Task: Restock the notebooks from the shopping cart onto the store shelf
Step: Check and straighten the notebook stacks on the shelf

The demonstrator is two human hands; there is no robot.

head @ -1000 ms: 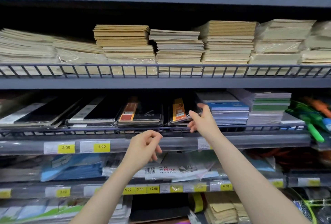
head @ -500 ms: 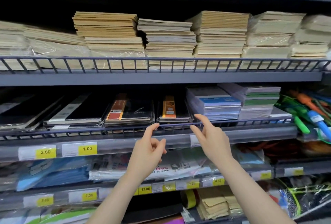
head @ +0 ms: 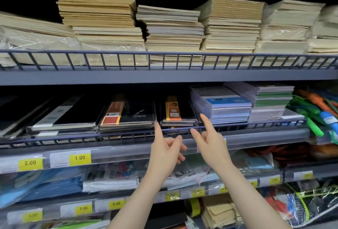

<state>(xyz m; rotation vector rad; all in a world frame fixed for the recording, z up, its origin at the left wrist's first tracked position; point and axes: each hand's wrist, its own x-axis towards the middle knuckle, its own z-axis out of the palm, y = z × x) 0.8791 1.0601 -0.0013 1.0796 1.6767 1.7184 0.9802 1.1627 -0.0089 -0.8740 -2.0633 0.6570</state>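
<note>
Two hands at the wire rail of the middle shelf.
Left hand (head: 165,152) and right hand (head: 210,143) each hold nothing, forefinger extended toward the black notebooks (head: 178,114), centre frame.

Above the grey-blue metal wire shelf rail (head: 237,127), black shrink-wrapped notebooks (head: 128,117) are showing orange-and-red paper bands, beside pale blue-covered notebook stacks (head: 225,106) and green-and-white ones (head: 272,100); below it, yellow price tags (head: 80,158) are bearing black numerals.
</note>
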